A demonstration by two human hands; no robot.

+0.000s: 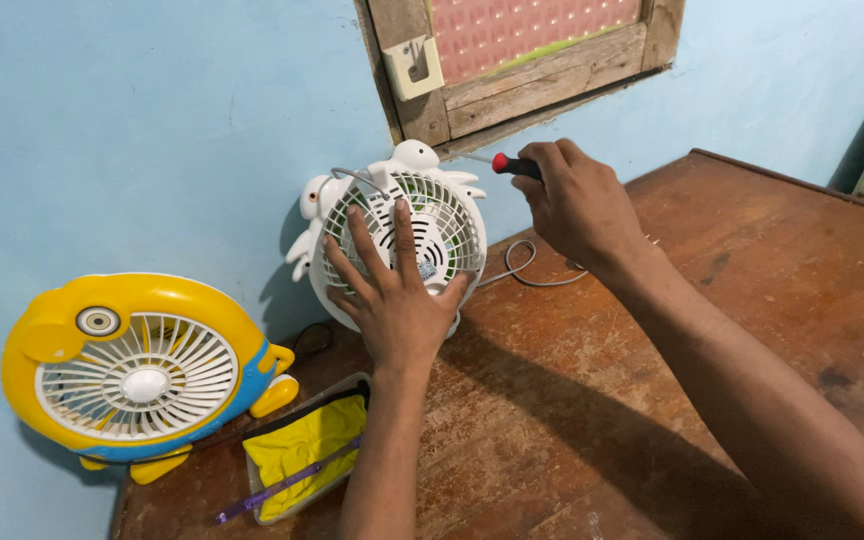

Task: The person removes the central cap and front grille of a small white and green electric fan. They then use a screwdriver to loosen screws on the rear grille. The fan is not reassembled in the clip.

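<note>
At the far left, against the pale blue wall (152,130), a yellow and blue fan (132,370) shaped like a cartoon fish stood at the left rear corner of the wooden table (732,300), its white grille facing outward. Just to its right, near the table's front left edge, lay a shallow tray (257,480) holding a yellow cloth (307,450) with a purple strap (282,487) across it.

Further right, at the rear edge of the table and leaning close to the wall, stood the small white fan (397,235), with rounded animal-like shapes on its top and left side and something green showing behind its grille. The left hand (397,295) lay flat on the front of that grille, fingers spread apart and pressing rather than gripping, so it closed on nothing and only braced the fan from the front.

To the right and slightly higher, the right hand (572,200) was closed around a screwdriver (512,165) with a black handle and a red collar. The tool's long axis ran nearly level, pointing left from the fist toward the upper right rim of the white fan, where its tip seemed to meet the housing, though the exact contact point was too small to make out. So the fan lay to the left of the tool hand, and the left hand was the one already on it.

A thin grey cord (527,270) looped on the table behind the right wrist. Above, a rough wooden window frame (542,80) was set in the wall.
</note>
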